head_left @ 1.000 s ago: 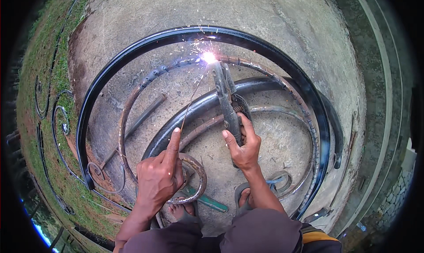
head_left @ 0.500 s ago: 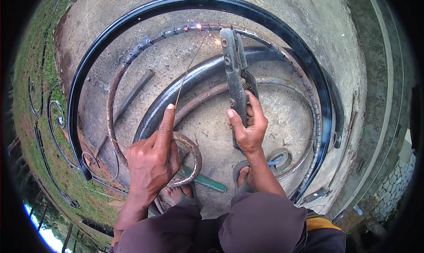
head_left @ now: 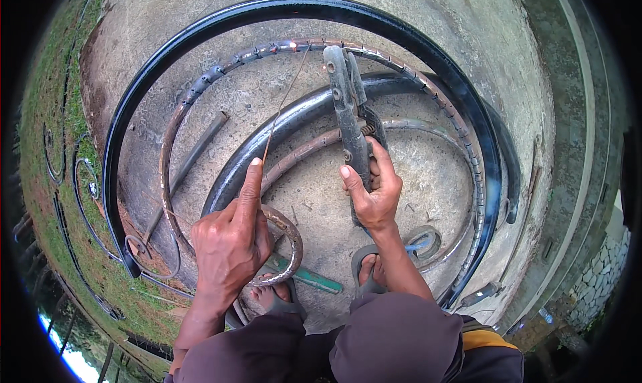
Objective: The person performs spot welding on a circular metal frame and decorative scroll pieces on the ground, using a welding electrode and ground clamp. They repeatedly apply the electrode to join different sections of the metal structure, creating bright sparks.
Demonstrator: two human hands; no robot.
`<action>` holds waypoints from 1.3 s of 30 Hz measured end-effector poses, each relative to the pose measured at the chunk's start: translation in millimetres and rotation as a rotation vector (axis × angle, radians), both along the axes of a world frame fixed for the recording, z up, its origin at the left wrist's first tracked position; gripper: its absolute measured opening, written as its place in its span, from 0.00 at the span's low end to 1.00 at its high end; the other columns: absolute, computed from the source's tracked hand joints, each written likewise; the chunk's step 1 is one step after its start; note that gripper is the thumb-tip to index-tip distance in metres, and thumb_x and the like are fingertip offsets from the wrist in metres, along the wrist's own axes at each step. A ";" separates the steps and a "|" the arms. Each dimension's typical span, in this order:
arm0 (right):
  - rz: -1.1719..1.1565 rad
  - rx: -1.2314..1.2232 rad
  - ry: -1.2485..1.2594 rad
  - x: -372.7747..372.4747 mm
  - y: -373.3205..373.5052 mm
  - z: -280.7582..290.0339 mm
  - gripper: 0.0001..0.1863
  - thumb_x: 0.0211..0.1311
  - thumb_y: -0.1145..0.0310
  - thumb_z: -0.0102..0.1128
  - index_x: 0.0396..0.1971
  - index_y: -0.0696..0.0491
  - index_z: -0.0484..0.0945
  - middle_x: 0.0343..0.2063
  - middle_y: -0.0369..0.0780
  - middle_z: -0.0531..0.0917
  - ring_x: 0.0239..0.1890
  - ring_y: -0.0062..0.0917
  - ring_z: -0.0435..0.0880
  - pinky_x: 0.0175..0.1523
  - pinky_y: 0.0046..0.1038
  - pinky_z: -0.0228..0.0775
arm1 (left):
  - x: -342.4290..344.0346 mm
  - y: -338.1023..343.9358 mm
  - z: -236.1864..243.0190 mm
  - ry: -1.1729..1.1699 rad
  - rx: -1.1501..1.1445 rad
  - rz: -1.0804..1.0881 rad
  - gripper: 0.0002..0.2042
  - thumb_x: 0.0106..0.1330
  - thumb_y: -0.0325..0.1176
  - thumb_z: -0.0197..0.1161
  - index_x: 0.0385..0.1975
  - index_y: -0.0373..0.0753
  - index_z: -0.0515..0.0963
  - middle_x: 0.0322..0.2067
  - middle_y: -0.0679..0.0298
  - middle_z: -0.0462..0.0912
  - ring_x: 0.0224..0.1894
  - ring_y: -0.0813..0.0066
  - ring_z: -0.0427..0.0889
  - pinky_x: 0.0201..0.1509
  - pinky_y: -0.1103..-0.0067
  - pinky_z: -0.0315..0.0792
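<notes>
My right hand [head_left: 378, 192] is closed around the dark handle of a welding electrode holder [head_left: 348, 109], whose jaws point away from me, near a curved metal pipe [head_left: 221, 70] with many short cuts along it. A small orange-red spot glows on that pipe, left of the jaws. My left hand [head_left: 229, 246] has its index finger stretched forward and its other fingers curled. From beside that fingertip a thin metal rod [head_left: 279, 112] slants up to the pipe near the glowing spot. The curled fingers' grip on the rod is partly hidden.
A glossy black curved tube [head_left: 287, 7] arches round the pipe, and a thicker black tube [head_left: 267, 134] crosses inside. A straight grey pipe [head_left: 194, 152] lies at left on the concrete. Near my feet are a green bar [head_left: 314, 279] and a pipe's curled end [head_left: 294, 239]. Grass borders the left.
The bright arc and flying sparks by the jaws are gone; a dim glowing spot stays on the pipe. The electrode holder has shifted slightly left. My left hand is almost still.
</notes>
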State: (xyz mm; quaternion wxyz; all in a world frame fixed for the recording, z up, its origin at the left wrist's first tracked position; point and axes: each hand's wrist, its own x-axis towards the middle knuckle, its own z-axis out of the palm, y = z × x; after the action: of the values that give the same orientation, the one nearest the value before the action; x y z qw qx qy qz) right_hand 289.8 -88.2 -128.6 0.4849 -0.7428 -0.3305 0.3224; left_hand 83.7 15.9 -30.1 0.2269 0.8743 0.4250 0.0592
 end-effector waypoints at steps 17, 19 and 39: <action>0.057 0.001 -0.033 0.1 10.4 1.0 0.29 0.62 0.65 0.70 0.59 0.63 0.71 0.31 0.44 0.87 0.30 0.25 0.87 0.34 0.24 0.76 | 1.3 1.6 2.6 0.009 -0.024 0.005 0.36 0.55 0.23 0.62 0.69 0.39 0.67 0.19 0.60 0.79 0.16 0.65 0.77 0.23 0.69 0.72; 0.063 -0.011 -0.040 0.3 10.5 2.0 0.29 0.63 0.65 0.70 0.59 0.63 0.71 0.31 0.44 0.87 0.30 0.26 0.87 0.34 0.25 0.76 | 0.9 1.5 4.0 0.033 -0.035 -0.004 0.36 0.55 0.23 0.62 0.69 0.39 0.67 0.20 0.60 0.80 0.16 0.65 0.78 0.23 0.69 0.72; 0.059 -0.006 -0.064 1.2 14.8 0.3 0.29 0.62 0.66 0.70 0.59 0.63 0.71 0.32 0.46 0.87 0.33 0.29 0.89 0.37 0.28 0.78 | -0.2 5.6 1.8 0.031 -0.035 -0.041 0.38 0.53 0.26 0.64 0.70 0.38 0.66 0.21 0.60 0.80 0.17 0.63 0.79 0.25 0.68 0.73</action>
State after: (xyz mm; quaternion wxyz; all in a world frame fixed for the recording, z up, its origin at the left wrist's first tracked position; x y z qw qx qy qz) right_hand 291.0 -73.4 -128.3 0.4622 -0.7440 -0.3668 0.3135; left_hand 83.6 21.5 -28.4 0.2366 0.8797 0.4112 0.0337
